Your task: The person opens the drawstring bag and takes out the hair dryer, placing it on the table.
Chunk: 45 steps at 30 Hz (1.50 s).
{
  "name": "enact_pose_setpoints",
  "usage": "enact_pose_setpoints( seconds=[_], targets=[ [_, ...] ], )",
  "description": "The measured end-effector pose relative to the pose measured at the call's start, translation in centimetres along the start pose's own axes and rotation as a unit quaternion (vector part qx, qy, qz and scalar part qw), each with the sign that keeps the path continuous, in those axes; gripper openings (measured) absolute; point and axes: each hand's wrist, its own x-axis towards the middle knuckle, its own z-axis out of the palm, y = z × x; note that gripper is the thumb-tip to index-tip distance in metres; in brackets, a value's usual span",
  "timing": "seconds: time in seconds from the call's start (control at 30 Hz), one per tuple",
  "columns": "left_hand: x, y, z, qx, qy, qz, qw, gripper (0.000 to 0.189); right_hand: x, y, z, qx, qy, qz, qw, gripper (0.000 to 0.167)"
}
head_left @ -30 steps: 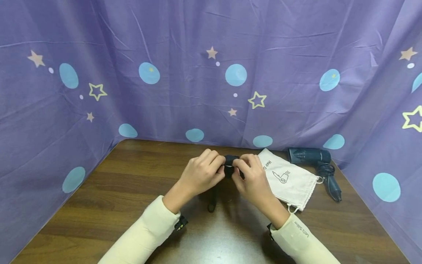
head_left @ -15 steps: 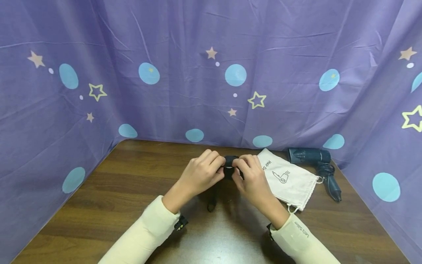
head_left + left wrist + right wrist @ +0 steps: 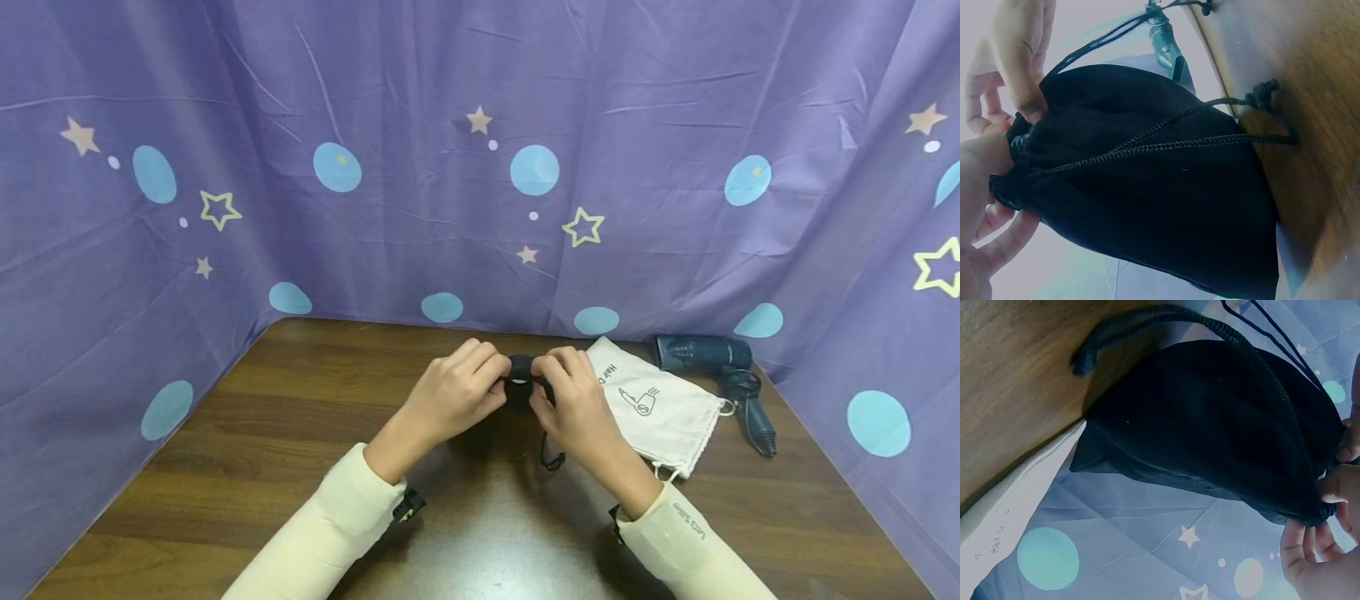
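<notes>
Over the middle of the brown wooden table (image 3: 322,408), toward its far edge, I have a black drawstring bag (image 3: 1147,194) held up by its mouth. It is plain, dark cloth, narrow and gathered at the mouth and spreading wide below, with braided cords (image 3: 1166,145) trailing down its sides to a knotted end. I cannot tell whether its bottom touches the tabletop. The left hand (image 3: 459,390) pinches one side of the rim between thumb and curled fingers; the right hand (image 3: 573,404) pinches the other side just beside it, leaving a small gap between. The cloth hides whatever the bag may contain. To the right lies a white drawstring pouch (image 3: 648,421), flat on the table, printed with a dryer drawing and partly covered lettering; its contents I cannot see. Outside both, beyond the pouch, a dark hair dryer (image 3: 697,353) rests with its cord bundled at the handle.
</notes>
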Motion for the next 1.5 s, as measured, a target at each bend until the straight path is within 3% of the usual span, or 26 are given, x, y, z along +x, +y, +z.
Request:
enact_pose_setpoints(
  seconds=[0.3, 0.53, 0.87, 1.1, 1.5],
  targets=[
    [0.0, -0.2, -0.4, -0.015, -0.008, 0.001, 0.9999, 0.021, 0.1, 0.1, -0.4, -0.012, -0.003, 0.006, 0.9999, 0.03],
    [0.0, -0.4, -0.6, -0.024, -0.023, -0.017, 0.9993, 0.019, 0.1, 0.4, -0.4, -0.02, 0.001, 0.002, 0.9998, 0.03],
    [0.1, -0.4, -0.7, -0.01, -0.045, -0.023, 0.9986, 0.023, 0.0, 0.8, -0.6, -0.004, -0.015, -0.008, 0.9999, 0.029],
    [0.0, -0.9, -0.9, -0.019, -0.053, -0.023, 0.9982, 0.024, 0.1, 1.3, -0.5, 0.01, -0.025, -0.041, 0.9988, 0.025],
    [-0.1, -1.6, -1.4, -0.053, -0.059, -0.049, 0.9956, 0.025, 0.1, 1.7, -0.8, -0.002, -0.049, -0.079, 0.9957, 0.027]
  ],
)
